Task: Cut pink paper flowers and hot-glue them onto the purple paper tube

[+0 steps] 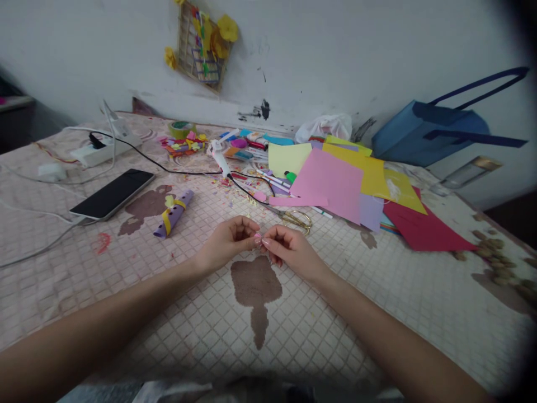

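Note:
My left hand (pixel 230 240) and my right hand (pixel 289 249) meet above the middle of the patterned table cover (pixel 210 313). The fingers of both are curled and pinched together on a tiny pink paper piece (pixel 257 237) between the fingertips. Gold-handled scissors (pixel 298 218) lie just beyond my right hand. A white glue gun (pixel 218 157) with a black cord rests further back. A purple paper roll tied with a yellow band (pixel 174 211) lies to the left of my left hand.
A stack of coloured paper sheets (pixel 335 182) spreads at the right, with pens beside it. A black phone (pixel 113 193) and a white power strip (pixel 104 148) sit at the left. A blue bag (pixel 436 131) leans on the wall at the back right. Small paper flowers (pixel 187 144) lie at the back.

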{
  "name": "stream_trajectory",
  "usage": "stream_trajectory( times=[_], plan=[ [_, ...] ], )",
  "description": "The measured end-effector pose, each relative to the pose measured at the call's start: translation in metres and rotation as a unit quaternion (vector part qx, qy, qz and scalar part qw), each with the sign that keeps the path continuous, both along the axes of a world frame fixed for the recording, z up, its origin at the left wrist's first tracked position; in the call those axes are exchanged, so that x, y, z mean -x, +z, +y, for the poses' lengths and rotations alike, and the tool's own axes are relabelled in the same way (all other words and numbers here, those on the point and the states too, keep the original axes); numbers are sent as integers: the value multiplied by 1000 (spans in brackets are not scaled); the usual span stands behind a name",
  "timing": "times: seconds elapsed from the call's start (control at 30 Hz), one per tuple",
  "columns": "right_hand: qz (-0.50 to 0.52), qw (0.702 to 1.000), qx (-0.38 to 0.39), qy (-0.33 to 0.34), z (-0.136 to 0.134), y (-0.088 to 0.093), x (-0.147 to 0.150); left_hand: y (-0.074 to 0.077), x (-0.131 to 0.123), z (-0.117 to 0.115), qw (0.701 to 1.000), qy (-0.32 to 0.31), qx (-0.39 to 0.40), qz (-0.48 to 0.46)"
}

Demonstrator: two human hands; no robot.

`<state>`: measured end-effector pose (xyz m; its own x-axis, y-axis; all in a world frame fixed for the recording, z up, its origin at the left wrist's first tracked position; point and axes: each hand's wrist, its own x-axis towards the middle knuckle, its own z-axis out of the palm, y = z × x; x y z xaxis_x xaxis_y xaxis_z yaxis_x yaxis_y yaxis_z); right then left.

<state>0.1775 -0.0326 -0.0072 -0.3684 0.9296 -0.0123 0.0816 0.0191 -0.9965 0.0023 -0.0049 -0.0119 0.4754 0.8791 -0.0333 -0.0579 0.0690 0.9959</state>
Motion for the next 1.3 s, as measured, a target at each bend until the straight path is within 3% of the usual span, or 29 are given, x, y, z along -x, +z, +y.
stream_trajectory(
  times=[0.43, 0.73, 1.3],
  plan=[
    [-7, 1000, -19, -22, 1, -3, -3, 5, 1, -1, 1000, -12, -3, -20],
    [-81, 992, -89, -47, -4, 2, -1, 10, 3, 0, 1000, -11, -19, 16],
    [-45, 998, -46, -26, -5, 4, 1, 10, 2, -1, 998, 7, -41, 51]
  ],
)
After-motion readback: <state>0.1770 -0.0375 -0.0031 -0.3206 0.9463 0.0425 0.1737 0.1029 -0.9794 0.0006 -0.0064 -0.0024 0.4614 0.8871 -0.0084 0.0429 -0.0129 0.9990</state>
